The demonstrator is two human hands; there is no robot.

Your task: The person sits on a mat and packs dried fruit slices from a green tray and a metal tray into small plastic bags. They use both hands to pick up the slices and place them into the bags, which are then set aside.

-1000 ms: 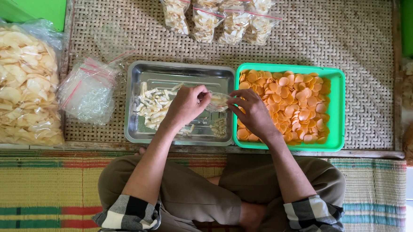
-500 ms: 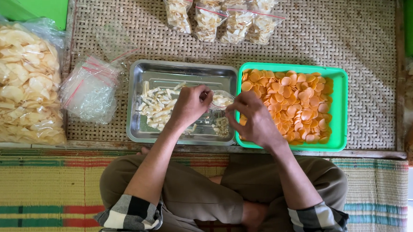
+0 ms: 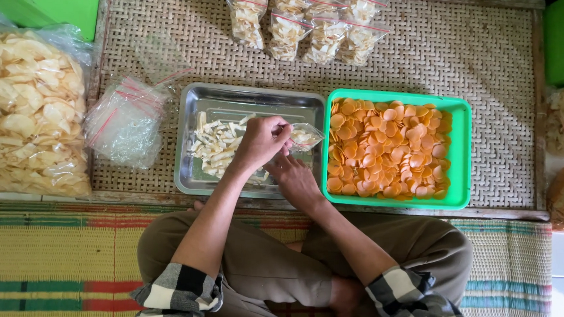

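Filling a small clear bag point(image 3: 305, 136) over the metal tray point(image 3: 227, 100): left hand point(image 3: 263, 140) pinches its mouth, right hand point(image 3: 296, 180) grips from below. Pale chips point(image 3: 217, 142) remain beside the left hand; sealed bags point(image 3: 307, 22) beyond; empty bags point(image 3: 126, 121) further left.

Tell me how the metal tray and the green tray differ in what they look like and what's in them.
The metal tray is shiny silver steel, while the green tray is bright green. The metal tray holds a loose scatter of pale white strip-shaped crackers with much bare bottom showing; the green tray is packed with round orange crackers. Both hands work over the metal tray, none over the green one. Both are rectangular and sit side by side on the woven mat.
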